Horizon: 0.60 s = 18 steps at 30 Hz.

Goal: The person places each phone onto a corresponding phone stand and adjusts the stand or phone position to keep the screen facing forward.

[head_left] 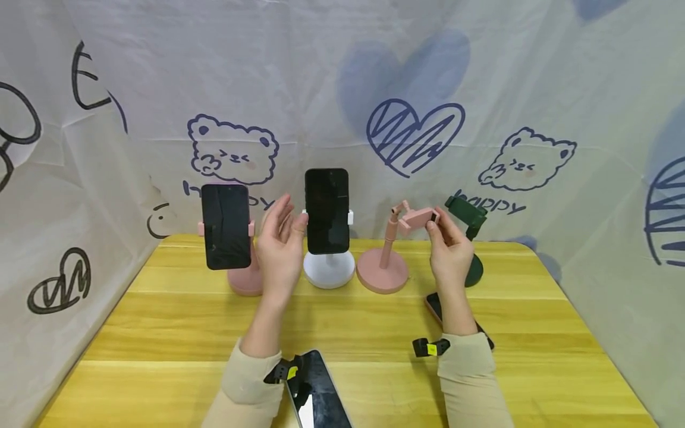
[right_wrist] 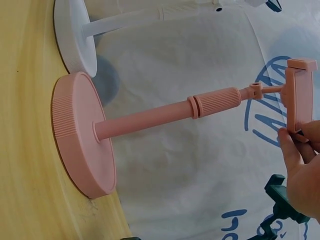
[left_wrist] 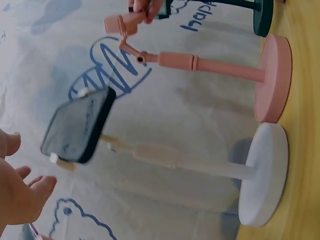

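Note:
My right hand (head_left: 451,249) pinches the end of the clamp (right_wrist: 300,97) on a pink phone stand (head_left: 382,272), whose round base sits on the table. No phone is in that clamp. My left hand (head_left: 280,249) is raised beside a white phone stand (head_left: 327,274), fingers relaxed and holding nothing. That stand's clamp carries a black phone (head_left: 327,211), upright in the head view. In the left wrist view, the left fingers (left_wrist: 42,189) are close to the lower clamp arm. Left of this hand, another pink stand (head_left: 245,282) holds a second black phone (head_left: 226,226).
A dark green phone stand (head_left: 468,213) stands behind the right hand. Under the right forearm lies a phone (head_left: 434,305), partly hidden. A larger dark-screened device (head_left: 327,395) lies by the left wrist. Behind the wooden table (head_left: 176,327) hangs a printed white cloth (head_left: 316,71).

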Each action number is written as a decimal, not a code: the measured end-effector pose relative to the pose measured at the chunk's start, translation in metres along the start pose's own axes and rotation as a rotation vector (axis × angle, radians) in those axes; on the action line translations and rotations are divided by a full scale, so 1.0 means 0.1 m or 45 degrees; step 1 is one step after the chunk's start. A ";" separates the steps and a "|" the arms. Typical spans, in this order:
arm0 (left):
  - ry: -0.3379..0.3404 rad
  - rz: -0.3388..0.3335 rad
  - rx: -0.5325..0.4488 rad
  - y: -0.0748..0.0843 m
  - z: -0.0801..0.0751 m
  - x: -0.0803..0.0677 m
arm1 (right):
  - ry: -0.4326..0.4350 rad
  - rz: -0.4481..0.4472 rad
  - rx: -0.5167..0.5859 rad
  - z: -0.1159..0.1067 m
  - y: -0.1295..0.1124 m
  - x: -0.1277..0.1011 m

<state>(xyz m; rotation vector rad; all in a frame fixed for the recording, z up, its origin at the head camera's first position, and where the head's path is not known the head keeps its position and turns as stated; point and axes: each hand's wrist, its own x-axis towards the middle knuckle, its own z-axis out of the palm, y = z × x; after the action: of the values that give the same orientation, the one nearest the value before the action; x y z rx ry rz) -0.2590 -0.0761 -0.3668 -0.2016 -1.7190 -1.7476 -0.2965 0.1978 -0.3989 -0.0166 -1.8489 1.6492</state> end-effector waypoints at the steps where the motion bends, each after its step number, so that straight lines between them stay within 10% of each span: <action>1: 0.016 0.060 0.004 0.03 0.02 -0.02 | 0.000 -0.004 0.009 0.00 0.00 0.00; 9: 0.050 0.413 0.038 0.11 0.22 -0.16 | -0.006 0.003 0.057 -0.02 -0.04 -0.02; 18: -0.061 0.518 0.075 0.07 0.50 -0.25 | -0.009 -0.023 0.072 -0.05 -0.06 -0.03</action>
<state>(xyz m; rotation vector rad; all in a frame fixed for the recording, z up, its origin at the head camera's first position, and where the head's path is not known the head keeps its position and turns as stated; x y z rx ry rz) -0.2531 -0.0207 -0.3685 -0.5314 -1.6241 -1.4021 -0.2894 0.1992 -0.3952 0.0299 -1.8020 1.6908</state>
